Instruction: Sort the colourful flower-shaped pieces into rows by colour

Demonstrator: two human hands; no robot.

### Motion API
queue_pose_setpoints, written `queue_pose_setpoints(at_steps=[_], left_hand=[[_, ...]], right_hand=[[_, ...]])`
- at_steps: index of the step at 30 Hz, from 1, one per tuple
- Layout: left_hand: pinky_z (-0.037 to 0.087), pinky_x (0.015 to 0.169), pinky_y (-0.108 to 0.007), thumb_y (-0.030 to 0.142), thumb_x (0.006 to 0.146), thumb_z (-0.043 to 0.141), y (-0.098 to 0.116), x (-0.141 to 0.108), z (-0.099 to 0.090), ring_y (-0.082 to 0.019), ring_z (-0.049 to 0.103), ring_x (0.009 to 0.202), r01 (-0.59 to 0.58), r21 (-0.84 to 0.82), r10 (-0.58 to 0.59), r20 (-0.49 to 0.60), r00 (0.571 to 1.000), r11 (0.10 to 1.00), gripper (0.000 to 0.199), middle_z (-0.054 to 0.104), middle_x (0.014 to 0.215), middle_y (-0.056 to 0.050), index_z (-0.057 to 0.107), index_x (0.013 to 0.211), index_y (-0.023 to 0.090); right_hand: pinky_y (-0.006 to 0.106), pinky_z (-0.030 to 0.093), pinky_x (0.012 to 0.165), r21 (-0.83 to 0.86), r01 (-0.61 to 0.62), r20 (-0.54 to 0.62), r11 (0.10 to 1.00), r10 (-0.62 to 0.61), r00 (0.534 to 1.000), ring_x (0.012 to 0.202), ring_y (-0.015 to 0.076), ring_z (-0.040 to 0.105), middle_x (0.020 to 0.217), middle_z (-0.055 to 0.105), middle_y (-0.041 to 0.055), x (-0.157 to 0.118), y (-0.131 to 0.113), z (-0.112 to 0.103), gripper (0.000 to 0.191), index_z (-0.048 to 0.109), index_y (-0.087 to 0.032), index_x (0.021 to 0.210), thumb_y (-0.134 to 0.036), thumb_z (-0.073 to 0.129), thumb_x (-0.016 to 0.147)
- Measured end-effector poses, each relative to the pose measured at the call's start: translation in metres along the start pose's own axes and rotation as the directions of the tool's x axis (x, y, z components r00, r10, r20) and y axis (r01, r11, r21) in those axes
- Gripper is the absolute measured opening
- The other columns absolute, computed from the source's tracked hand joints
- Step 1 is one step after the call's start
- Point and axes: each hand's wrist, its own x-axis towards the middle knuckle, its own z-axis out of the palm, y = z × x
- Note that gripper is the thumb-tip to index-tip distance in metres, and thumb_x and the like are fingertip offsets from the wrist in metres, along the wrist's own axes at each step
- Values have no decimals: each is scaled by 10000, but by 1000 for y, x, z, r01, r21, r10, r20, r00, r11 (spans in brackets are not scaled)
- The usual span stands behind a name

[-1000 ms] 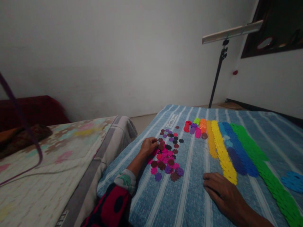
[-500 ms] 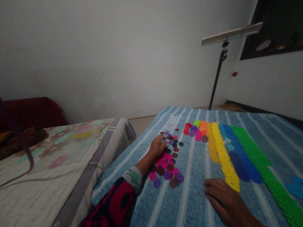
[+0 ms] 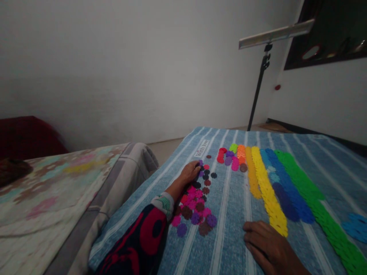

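Note:
My left hand rests on the far end of a loose scatter of flower-shaped discs in magenta, purple, brown, red and black. Its fingers curl together there, hiding whatever they pinch. To the right, my right hand lies palm down on the striped blue cloth, fingers stretched out and nothing visible in it. Just beyond it is the near end of a long row of overlapping yellow discs. Other overlapping rows lie alongside: amber discs, dark purple discs, blue discs and green discs.
Short stacks of red discs, magenta discs and orange discs sit near the cloth's far side. Light blue discs lie at the far right. A patterned bed stands left, a lamp stand behind.
My left hand's fingers have drawn closer together over the far end of the scatter. My right hand stays in place on the cloth. The view has shifted slightly.

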Motion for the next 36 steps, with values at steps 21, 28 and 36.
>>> queue_pose_setpoints(at_steps=[21,28,36], left_hand=[[543,982,-385,121,702,562,-3,-23,0,-225,697,1041,96,-431,-135,-60,989,897,417,773,1078,-58,758,1067,163],[553,896,-353,166,686,553,-10,-22,0,-224,707,942,102,-388,-159,-118,980,916,372,779,986,-58,764,992,149],[540,768,-295,242,655,584,-25,-19,-1,-196,687,794,187,-435,-276,-151,949,881,222,755,802,-41,736,788,151]], right_hand=[[273,545,678,21,-36,65,999,35,997,788,156,666,920,711,52,3,-2,-1,200,638,-211,908,-94,476,904],[278,550,700,18,-41,68,999,40,997,812,161,673,933,715,61,0,-2,0,209,644,-214,916,-113,461,929],[269,569,737,33,-29,37,999,28,999,853,160,694,950,729,58,-5,0,1,195,660,-221,953,-161,475,958]])
